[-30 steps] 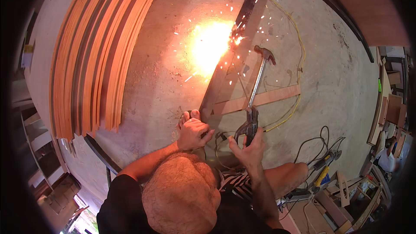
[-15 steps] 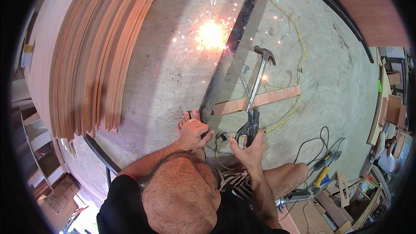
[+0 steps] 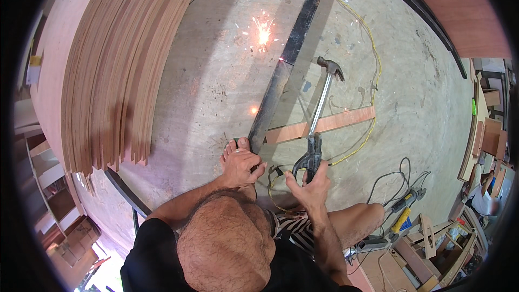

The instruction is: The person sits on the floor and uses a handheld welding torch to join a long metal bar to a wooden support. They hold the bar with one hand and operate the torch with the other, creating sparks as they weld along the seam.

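My right hand is closed around a black welding electrode holder. From its jaws a thin welding rod reaches up and left toward a black metal bar. A small spot glows on the bar near the rod's far end. My left hand rests above my foot, beside the bar's near end. Its fingers are loosely bent with a gap to the thumb, and nothing shows in them. A claw hammer lies on the floor, its handle crossing a wooden strip just beyond the holder.
Sparks fly left of the bar. Long stacked boards fill the left side. A yellow cable curves along the floor at right. An angle grinder lies near my right knee, among wood scraps. Dark bars lie far right.
The bright burst of sparks beside the bar has shrunk to a small flare, and the glow at the rod's end has dimmed. My hands stay almost in place.
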The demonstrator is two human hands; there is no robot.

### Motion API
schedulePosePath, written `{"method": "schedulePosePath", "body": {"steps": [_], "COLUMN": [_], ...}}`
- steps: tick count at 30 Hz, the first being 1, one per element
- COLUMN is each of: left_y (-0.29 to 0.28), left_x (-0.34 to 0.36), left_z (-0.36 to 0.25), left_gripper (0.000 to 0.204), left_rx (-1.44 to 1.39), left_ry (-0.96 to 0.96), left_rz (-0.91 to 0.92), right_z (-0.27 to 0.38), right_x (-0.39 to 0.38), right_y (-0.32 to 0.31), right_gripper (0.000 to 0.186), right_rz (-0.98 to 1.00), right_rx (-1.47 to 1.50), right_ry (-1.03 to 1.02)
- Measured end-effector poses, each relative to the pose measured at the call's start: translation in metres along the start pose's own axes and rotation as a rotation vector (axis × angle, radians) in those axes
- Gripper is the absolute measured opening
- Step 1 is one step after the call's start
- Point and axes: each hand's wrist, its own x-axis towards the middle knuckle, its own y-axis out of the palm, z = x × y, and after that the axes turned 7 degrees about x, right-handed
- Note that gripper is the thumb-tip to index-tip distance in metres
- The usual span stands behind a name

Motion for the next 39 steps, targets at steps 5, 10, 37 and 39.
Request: {"method": "schedulePosePath", "body": {"steps": [5,10,37,39], "left_y": [-0.003,-0.001,-0.004,-0.005], "left_x": [0.001,-0.001,0.002,0.002], "left_z": [-0.001,-0.001,-0.004,-0.004], "left_gripper": [0.029,0.031,0.027,0.027], "left_rx": [0.003,0.006,0.013,0.014], "left_ry": [-0.006,-0.015,-0.028,-0.028], "left_rz": [0.038,0.013,0.033,0.038], "right_z": [-0.004,-0.002,-0.001,-0.003], "right_x": [0.001,0.001,0.001,0.001], "right_y": [0.001,0.003,0.001,0.001], "right_gripper": [0.066,0.066,0.065,0.065], "right_rz": [0.009,0.002,-0.002,-0.001], "right_rx": [0.003,0.006,0.003,0.005], "right_ry": [-0.004,-0.014,-0.017,-0.018]}}
